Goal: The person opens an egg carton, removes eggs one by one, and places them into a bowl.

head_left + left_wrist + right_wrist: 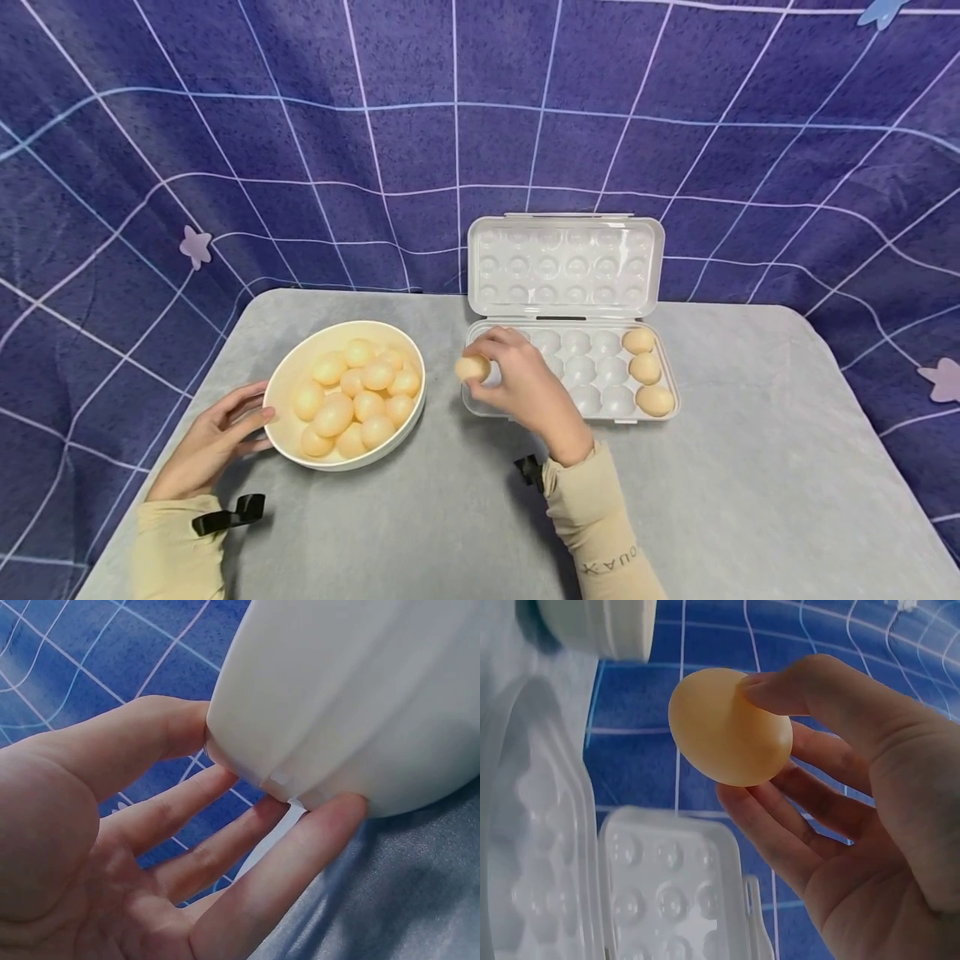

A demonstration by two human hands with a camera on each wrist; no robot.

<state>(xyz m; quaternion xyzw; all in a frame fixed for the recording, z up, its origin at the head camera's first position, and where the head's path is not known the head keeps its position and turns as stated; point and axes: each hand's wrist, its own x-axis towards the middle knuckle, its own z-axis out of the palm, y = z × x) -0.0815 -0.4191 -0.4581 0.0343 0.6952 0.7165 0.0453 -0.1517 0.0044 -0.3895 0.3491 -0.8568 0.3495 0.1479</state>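
My right hand (517, 375) holds a pale brown egg (727, 727) between thumb and fingertips, above the left end of a clear plastic egg box (555, 410). Three eggs fill the box's right-hand column, among them the front egg (655, 401); the left end is partly hidden under my hand. On the left stands a cream bowl (411, 433) with several eggs (333, 414) heaped inside. My left hand (206, 442) steadies its left side, the thumb at the rim and the fingers against the outer wall (337, 712).
The box's hinged lid (566, 262) stands raised at the back, before a blue gridded cloth (420, 150). Grey tabletop (420, 525) runs between bowl and box and along the front. Black straps, such as the left strap (228, 515), sit at both wrists.
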